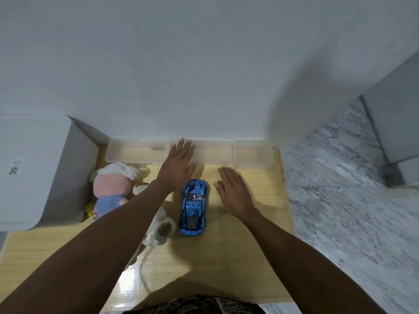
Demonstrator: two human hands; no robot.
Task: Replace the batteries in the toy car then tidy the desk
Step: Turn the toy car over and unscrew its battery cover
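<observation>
Toy car (193, 207) sits on wooden desk (238, 257) against white wall (204, 64).

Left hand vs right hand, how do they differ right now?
The left hand reaches farther, its fingertips over the clear plastic trays; the right hand stays over the wooden desk. They flank the shiny blue toy car, left and right. Both are open, flat, holding nothing.

Left forearm (127, 223) covers most of a cream plush toy (162, 227) and the lower edge of the pink plush doll (111, 189). White appliance (34, 168) cut by the picture's left edge, its label too small to read. Clear trays (136, 150) along the wall: contents indistinct (the left hand (179, 166) overlaps two of them).
</observation>
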